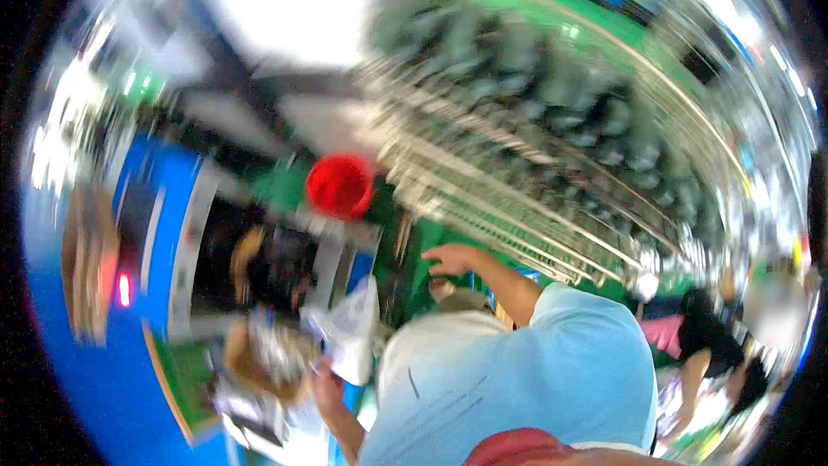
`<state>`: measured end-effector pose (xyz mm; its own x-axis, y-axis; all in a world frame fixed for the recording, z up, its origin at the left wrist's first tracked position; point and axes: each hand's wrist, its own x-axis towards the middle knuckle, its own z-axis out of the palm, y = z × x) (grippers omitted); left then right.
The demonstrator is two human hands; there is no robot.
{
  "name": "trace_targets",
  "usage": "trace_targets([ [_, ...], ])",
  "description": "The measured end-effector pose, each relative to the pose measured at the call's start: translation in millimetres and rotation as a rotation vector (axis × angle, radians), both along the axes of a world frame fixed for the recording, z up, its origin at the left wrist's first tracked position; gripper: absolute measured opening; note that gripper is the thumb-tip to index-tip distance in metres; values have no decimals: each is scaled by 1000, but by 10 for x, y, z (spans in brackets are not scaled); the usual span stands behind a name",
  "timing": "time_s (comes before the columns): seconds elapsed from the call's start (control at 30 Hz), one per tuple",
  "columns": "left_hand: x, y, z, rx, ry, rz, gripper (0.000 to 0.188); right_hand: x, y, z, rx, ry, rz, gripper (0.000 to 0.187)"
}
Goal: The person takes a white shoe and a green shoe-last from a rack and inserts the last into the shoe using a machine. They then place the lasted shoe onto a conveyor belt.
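Blur sweeps the whole view, and there's the left hand low on the left, apparently closed on the bottom of a crumpled white bag (film or cloth, the smear won't say). Out in front of the body goes the right hand, fingers extended, with no object visible in its grasp. How far along? Picking up looks done, I'd judge, since the bag appears to be in the left hand; letting go of it isn't, and anything beyond that can't be read here. Now the room: green floor shows between the right hand and a long metal rack, whose rails cut diagonally across the front and limit reach that way. A red bucket stands beyond the bag, a blue-and-white frame edges the left side, and brown, carton-like clutter crowds close beside the left hand. Off right, well apart, there's another person in black.
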<state>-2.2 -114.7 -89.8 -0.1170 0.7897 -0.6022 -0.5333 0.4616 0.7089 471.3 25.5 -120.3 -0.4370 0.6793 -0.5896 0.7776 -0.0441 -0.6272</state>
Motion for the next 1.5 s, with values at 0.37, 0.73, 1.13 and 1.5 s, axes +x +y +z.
trace_targets([
  [0.37, -2410, -1682, 265, -246, 1059, 303, 26, -3136, 1100, 1571, 754, 625, -281, 24],
  [0.73, -4100, -1192, -376, -478, 529, -132, 42, -5584, 1702, 2004, 1842, 413, 39, 47],
  [1.13, -4838, 2455, -1090, -69, 819, 152, 32, -5518, 1855, 1724, 1806, 348, 95, 53],
  [1.5, -2058, 2607, 45, 205, 582, -332, 24, -5358, 1510, 1941, 1671, 759, 34, 51],
])
